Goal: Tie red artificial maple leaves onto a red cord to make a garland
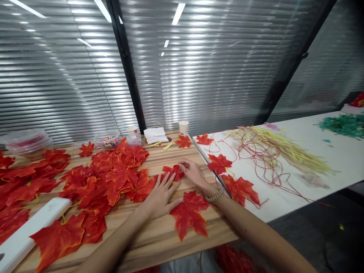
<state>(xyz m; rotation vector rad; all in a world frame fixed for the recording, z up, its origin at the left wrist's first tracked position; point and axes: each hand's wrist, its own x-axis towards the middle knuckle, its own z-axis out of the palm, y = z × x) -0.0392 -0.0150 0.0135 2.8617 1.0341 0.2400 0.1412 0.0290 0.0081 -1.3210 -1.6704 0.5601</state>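
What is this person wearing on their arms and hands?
Both forearms are bare, with no sleeves in view. The right hand has a pale beaded bracelet round its wrist. The left hand shows no glove, ring or band.

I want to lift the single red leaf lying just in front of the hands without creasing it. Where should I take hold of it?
Probably at the tip nearest the table's front edge: the red leaf lies flat on the wooden table, lobes spread, apart from the leaf pile. Come from the person's side, below the left hand and right hand, and pinch one lobe's edge.
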